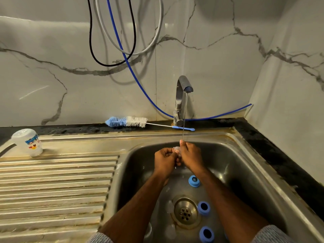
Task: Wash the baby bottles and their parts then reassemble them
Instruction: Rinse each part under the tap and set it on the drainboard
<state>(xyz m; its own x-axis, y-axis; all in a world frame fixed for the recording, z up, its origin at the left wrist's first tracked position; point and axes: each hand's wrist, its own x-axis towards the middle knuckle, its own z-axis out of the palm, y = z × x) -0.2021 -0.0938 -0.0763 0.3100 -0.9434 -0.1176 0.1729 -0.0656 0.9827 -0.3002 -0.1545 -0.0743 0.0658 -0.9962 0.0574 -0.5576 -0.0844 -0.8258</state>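
My left hand (165, 159) and my right hand (190, 156) meet over the sink (245, 172), both closed on a small clear teat (176, 148) held under a thin stream of water from the tap (183, 95). Three blue screw rings lie on the sink floor: one (194, 181) just under my right wrist, one (203, 208) right of the drain (185, 212), one (207, 234) near the front. Clear parts (171, 230) lie left of the drain, hard to make out. An upturned clear bottle (29, 142) with a printed band stands on the drainboard at far left.
A blue and white bottle brush (128, 121) lies on the dark ledge behind the sink, left of the tap. A ribbed steel drainboard (57, 183) fills the left. A blue hose (140, 85) and cables hang on the marble wall. A dark counter (273, 155) runs along the right.
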